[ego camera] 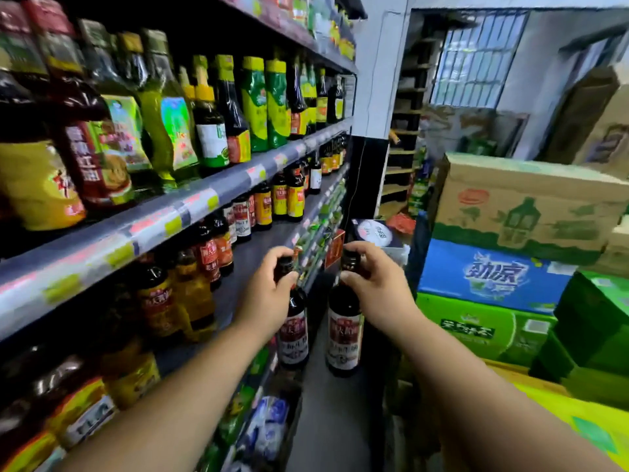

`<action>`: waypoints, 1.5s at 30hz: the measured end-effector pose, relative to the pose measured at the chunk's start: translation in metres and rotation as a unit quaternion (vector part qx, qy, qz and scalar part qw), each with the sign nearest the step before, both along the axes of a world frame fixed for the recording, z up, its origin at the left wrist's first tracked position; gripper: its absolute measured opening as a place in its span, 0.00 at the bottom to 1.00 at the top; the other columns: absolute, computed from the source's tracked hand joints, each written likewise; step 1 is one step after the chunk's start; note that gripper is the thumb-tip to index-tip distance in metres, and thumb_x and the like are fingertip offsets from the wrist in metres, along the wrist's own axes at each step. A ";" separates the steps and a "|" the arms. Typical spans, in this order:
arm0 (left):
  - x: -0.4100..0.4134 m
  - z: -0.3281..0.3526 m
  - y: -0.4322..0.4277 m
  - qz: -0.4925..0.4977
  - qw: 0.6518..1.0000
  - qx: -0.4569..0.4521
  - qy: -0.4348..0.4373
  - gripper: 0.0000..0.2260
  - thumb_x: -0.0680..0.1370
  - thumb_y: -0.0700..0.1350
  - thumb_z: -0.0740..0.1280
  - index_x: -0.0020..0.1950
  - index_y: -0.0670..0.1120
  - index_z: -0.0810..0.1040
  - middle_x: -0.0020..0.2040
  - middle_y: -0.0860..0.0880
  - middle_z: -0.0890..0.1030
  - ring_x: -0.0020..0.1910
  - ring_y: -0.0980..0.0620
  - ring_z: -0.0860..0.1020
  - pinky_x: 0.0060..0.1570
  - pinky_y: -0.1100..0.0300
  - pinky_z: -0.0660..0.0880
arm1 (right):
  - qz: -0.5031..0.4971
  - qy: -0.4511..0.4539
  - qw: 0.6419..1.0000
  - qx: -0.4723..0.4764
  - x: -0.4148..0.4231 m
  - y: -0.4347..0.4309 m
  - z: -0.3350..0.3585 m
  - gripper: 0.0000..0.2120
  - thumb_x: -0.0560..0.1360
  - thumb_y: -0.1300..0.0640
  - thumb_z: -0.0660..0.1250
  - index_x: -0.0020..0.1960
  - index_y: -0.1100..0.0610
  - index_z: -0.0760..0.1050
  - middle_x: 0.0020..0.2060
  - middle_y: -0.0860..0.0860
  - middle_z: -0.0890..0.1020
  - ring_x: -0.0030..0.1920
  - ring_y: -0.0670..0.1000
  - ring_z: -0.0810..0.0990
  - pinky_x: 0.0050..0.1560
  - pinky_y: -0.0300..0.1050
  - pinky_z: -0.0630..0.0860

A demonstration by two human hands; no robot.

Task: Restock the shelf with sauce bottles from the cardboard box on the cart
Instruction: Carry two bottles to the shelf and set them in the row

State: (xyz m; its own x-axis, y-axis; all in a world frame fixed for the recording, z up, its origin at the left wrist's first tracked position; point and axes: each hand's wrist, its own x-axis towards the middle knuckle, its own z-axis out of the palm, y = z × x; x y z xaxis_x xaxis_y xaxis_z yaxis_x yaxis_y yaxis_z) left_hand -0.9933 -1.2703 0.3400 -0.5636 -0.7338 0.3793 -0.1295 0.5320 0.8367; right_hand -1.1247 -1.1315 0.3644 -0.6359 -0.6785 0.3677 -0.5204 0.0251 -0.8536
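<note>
Hiding both caps, the fingers wrap the bottle necks, and the labels are too blurry to read. Left hand grips the left bottle by its neck and right hand grips the right bottle the same way, both upright, hanging just beside the shelf edge. Dark bottles stand on that shelf, and boxes are stacked at the right.

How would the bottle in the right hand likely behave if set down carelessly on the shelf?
The bottle looks tall and narrow, so it may tip. It seems full of dark sauce, so probably heavy. Held only by the neck in the right hand, it could swing.
</note>
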 end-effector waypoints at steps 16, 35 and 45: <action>-0.135 0.004 -0.196 0.140 0.975 -0.166 -0.034 0.15 0.76 0.41 0.68 0.61 0.54 0.74 0.57 0.53 0.81 0.55 0.55 0.76 0.50 0.64 0.68 | 0.100 0.020 0.993 -0.064 -0.159 -0.272 -0.008 0.19 0.74 0.57 0.70 0.58 0.37 0.72 0.46 0.47 0.83 0.48 0.50 0.83 0.50 0.54 0.81; -0.199 -0.023 -0.245 0.340 0.917 -0.180 -0.104 0.15 0.79 0.49 0.62 0.66 0.59 0.69 0.62 0.53 0.79 0.61 0.53 0.76 0.62 0.60 0.71 | 0.392 0.000 0.914 -0.108 -0.258 -0.406 -0.053 0.20 0.76 0.62 0.70 0.56 0.38 0.74 0.34 0.33 0.76 0.36 0.38 0.73 0.43 0.39 0.71; -0.224 -0.026 -0.232 0.383 0.895 -0.217 -0.068 0.12 0.77 0.48 0.68 0.60 0.56 0.75 0.53 0.58 0.80 0.54 0.58 0.79 0.57 0.63 0.74 | 0.440 -0.034 0.886 -0.142 -0.272 -0.403 -0.055 0.19 0.75 0.59 0.72 0.56 0.36 0.75 0.52 0.41 0.83 0.54 0.43 0.82 0.57 0.43 0.78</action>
